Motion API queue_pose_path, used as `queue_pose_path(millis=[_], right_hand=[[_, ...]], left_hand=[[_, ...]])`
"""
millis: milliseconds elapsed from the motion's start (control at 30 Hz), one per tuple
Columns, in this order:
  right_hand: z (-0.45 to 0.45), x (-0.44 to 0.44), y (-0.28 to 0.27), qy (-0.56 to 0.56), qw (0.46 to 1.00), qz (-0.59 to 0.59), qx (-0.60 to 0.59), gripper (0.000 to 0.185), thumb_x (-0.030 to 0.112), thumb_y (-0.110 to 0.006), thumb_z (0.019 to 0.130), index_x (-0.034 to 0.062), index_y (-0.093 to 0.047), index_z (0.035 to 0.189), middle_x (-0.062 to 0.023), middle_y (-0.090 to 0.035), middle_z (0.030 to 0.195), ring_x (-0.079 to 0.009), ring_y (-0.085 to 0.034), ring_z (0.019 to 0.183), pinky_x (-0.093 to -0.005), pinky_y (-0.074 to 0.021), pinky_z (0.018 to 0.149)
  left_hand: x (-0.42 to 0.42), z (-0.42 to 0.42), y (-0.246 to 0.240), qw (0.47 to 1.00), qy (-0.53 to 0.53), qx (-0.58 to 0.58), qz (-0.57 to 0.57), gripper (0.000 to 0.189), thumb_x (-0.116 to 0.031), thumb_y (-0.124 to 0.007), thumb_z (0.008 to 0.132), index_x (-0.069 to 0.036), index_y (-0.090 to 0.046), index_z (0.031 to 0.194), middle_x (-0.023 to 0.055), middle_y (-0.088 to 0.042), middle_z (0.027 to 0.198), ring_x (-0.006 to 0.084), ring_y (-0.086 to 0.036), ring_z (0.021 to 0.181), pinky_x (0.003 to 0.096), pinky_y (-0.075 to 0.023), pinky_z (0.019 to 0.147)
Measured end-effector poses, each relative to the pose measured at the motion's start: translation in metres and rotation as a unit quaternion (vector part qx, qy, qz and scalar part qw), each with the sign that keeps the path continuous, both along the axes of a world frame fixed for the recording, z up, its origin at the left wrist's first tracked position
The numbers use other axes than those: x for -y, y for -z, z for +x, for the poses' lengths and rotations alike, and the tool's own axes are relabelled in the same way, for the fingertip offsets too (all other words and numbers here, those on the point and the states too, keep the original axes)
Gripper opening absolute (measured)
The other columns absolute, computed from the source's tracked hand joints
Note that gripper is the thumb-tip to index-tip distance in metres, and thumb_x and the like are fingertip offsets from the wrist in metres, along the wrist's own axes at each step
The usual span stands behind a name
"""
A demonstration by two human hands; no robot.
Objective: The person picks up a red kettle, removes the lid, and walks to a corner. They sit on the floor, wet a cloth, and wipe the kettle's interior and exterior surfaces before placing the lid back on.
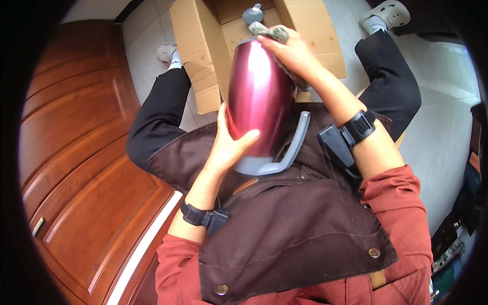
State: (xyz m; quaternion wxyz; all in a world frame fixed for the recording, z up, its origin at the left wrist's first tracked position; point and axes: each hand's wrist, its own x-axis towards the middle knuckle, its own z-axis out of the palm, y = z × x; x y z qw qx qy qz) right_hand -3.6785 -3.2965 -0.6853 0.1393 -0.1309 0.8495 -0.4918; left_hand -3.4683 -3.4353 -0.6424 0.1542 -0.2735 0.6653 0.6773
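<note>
A shiny red metal jug with a grey rim and a grey handle lies tilted over my lap, its handle end towards me. My left hand grips its left side low down, thumb across the front. In my right hand is a crumpled grey-green cloth, pressed at the jug's far end and hanging down its right side. Beyond the jug, a dark grey round lid-like piece with a small tab rests in an open cardboard box.
The box stands on grey floor tiles between my legs, its flaps spread. To the left is a brown wooden panelled door. A dark brown apron covers my lap. Black devices are strapped on both forearms. Blurred items sit at the lower right edge.
</note>
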Motion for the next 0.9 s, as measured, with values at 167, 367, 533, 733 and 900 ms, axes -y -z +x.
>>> queue_pose_path(millis=[167,367,533,733,900], right_hand=[[0.002,-0.025,0.014,0.075,0.987,-0.075,0.120,0.041,0.040,-0.070,0.082,0.0045,-0.067,0.102,-0.0063,-0.067,0.091,-0.0160,-0.061,0.086,-0.0304,-0.0488,0.078],[0.007,-0.047,0.028,0.181,0.925,-0.243,0.230,0.039,0.033,-0.074,0.082,0.0016,-0.066,0.104,-0.0043,-0.066,0.094,-0.0121,-0.060,0.082,-0.0264,-0.0492,0.074],[0.012,-0.053,0.039,0.269,0.881,-0.313,0.232,0.036,0.028,-0.072,0.085,0.0017,-0.065,0.108,-0.0048,-0.066,0.097,-0.0122,-0.060,0.084,-0.0272,-0.0496,0.076],[0.015,-0.051,0.051,0.273,0.895,-0.305,0.176,0.034,0.028,-0.073,0.084,0.0010,-0.067,0.104,-0.0046,-0.066,0.094,-0.0123,-0.060,0.083,-0.0288,-0.0488,0.074],[0.021,-0.054,0.053,0.292,0.905,-0.277,0.140,0.032,0.024,-0.073,0.083,0.0005,-0.066,0.104,-0.0045,-0.067,0.094,-0.0121,-0.060,0.083,-0.0289,-0.0490,0.075]], left_hand=[[0.013,0.011,0.006,0.989,0.070,0.016,0.126,0.128,-0.044,-0.088,0.058,-0.008,-0.007,0.150,0.0154,-0.021,0.150,0.0255,-0.019,0.140,0.0398,-0.0197,0.113],[0.025,0.009,-0.001,0.987,0.112,0.042,0.106,0.112,-0.027,-0.084,0.066,-0.012,-0.012,0.150,0.0158,-0.036,0.144,0.0261,-0.040,0.130,0.0394,-0.0335,0.107],[0.054,0.029,-0.001,0.991,0.047,0.046,0.113,0.087,-0.035,-0.077,0.077,-0.005,-0.030,0.144,0.0127,-0.046,0.136,0.0200,-0.055,0.112,0.0331,-0.0470,0.090],[0.023,0.049,-0.003,0.961,-0.119,0.067,0.238,0.082,-0.063,-0.057,0.082,-0.009,-0.034,0.139,0.0131,-0.047,0.133,0.0285,-0.049,0.120,0.0464,-0.0444,0.095],[0.039,0.020,-0.004,0.952,-0.175,0.088,0.235,0.075,-0.052,-0.062,0.085,-0.006,-0.035,0.138,0.0137,-0.049,0.130,0.0275,-0.050,0.117,0.0521,-0.0443,0.094]])
